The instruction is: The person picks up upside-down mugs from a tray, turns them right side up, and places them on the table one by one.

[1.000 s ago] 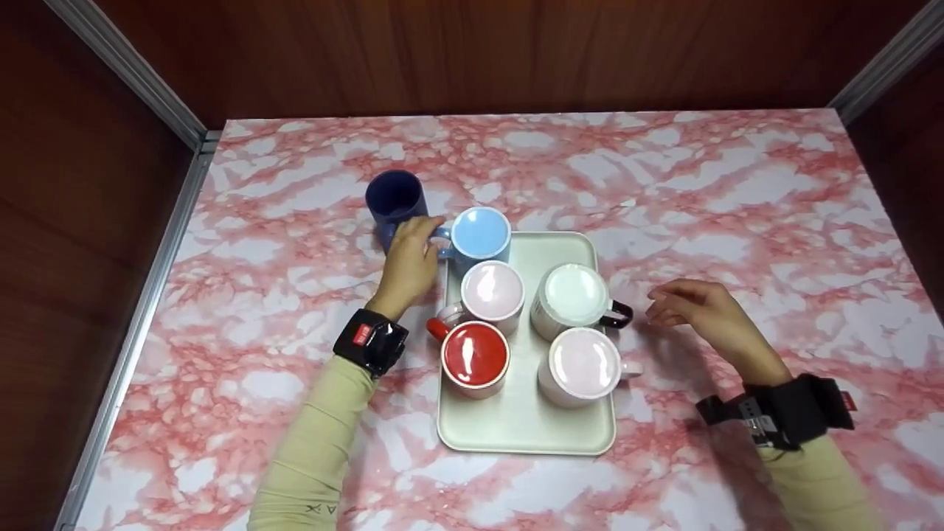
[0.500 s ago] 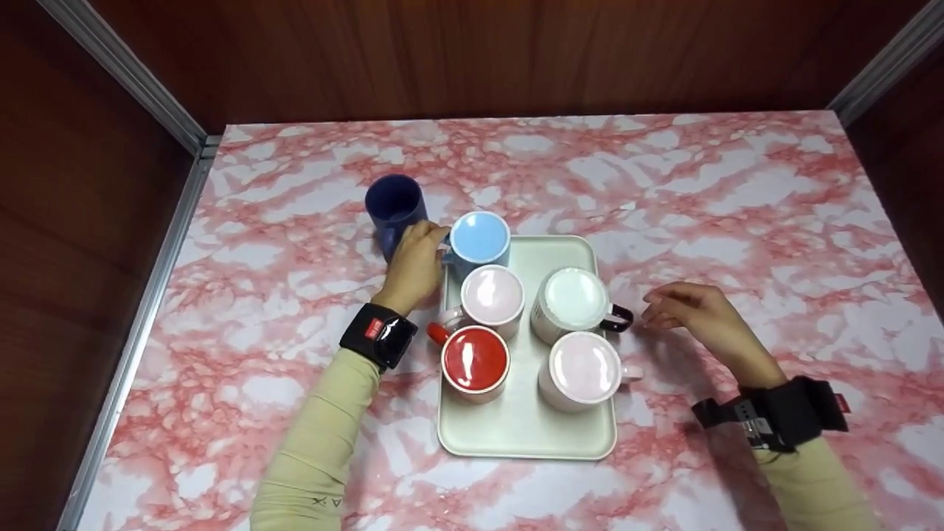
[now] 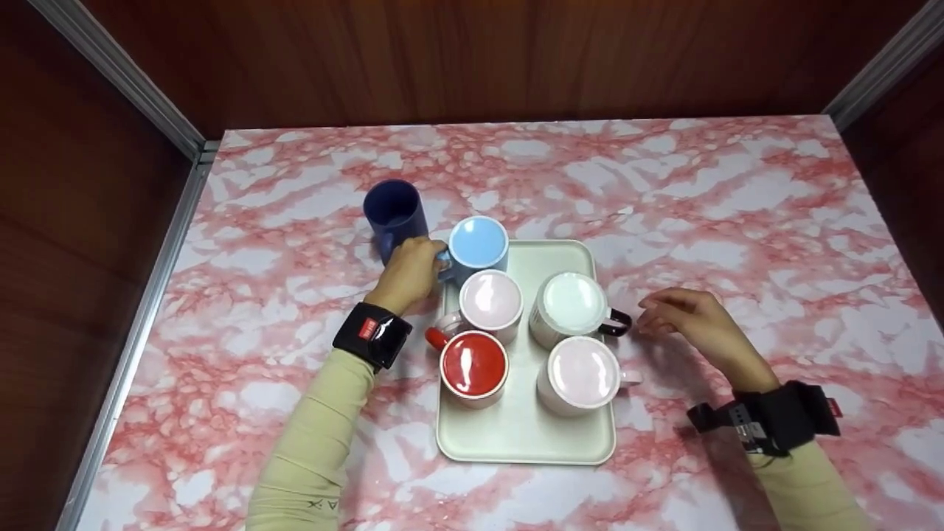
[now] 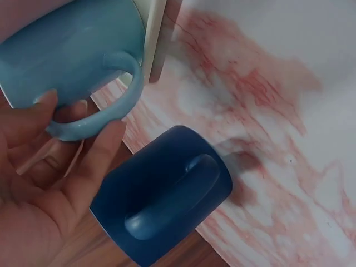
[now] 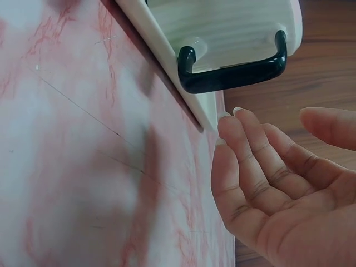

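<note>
My left hand [image 3: 407, 274] pinches the handle of a light blue mug [image 3: 478, 243], which stands at the far left corner of a cream tray [image 3: 527, 442]. In the left wrist view, thumb and fingers [image 4: 97, 153] lie around that handle. Just left of this hand a dark blue mug [image 3: 397, 221] stands on the table, off the tray. To the right of the tray, my right hand [image 3: 697, 321] holds nothing, its fingers loosely bent. Its fingertips are near the black handle [image 5: 236, 76] of a white mug [image 3: 571, 306], apart from it.
Also on the tray are a red mug [image 3: 473, 365], a pale pink mug [image 3: 490, 301] behind it, and another pale pink mug [image 3: 582, 375] at the right. Dark wood panels [image 3: 472, 59] enclose the marbled table [image 3: 737, 184] at the back and sides.
My left fingers have closed onto the light blue mug's handle. The right hand has drifted slightly left, nearer the black handle. The mugs keep their places on the tray and table.
</note>
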A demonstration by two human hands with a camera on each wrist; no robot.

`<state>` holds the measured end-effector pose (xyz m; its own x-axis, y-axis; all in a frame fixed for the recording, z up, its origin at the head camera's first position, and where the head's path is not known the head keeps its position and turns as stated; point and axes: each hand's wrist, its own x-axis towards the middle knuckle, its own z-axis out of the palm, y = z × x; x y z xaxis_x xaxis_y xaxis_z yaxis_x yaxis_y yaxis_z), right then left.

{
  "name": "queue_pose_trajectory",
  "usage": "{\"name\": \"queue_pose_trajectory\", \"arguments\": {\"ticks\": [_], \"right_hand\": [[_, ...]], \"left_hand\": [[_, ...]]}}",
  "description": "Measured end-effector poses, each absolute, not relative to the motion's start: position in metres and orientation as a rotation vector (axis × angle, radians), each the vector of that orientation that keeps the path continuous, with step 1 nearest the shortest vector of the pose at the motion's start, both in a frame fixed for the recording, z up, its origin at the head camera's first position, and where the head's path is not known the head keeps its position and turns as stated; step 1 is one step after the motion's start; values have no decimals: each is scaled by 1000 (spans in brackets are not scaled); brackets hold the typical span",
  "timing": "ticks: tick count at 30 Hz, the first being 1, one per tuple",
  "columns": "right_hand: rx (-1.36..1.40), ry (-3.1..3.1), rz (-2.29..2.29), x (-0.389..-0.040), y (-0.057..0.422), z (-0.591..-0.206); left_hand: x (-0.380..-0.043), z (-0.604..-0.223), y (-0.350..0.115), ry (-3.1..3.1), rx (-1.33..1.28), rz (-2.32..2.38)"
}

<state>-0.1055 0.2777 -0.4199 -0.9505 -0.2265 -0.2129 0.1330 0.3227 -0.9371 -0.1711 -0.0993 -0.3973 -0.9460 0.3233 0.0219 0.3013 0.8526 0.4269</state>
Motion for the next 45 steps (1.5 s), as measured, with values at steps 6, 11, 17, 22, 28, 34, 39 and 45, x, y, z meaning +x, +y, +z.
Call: {"name": "queue_pose_trajectory", "arguments": {"ticks": [6, 11, 17, 22, 28, 34, 39, 45], "right_hand": [[-85, 2262, -1689, -106, 277, -420], [-79, 2256, -1706, -106, 275, -419], [-76, 2267, -1704, -105, 275, -417], [-90, 2282, -1729, -106, 274, -412], [-133, 2322, -1825, -104, 272, -400], [-155, 2351, -1998, -95, 259, -374], [-210, 2318, -2078, -84, 237, -351], [-387, 2208, -2032, -77, 199, -338]], "left_hand": [[-170, -397, -99, 2970, 491, 700], [-168, -399, -98, 3006, 501, 692], [-167, -402, -97, 3069, 523, 745], [-168, -405, -100, 3149, 575, 877], [-166, -387, -103, 3106, 360, 1132], [-158, -356, -101, 2767, -34, 1597], [-145, -341, -97, 2289, -190, 2050], [-126, -334, -85, 1836, -195, 2341]]}}
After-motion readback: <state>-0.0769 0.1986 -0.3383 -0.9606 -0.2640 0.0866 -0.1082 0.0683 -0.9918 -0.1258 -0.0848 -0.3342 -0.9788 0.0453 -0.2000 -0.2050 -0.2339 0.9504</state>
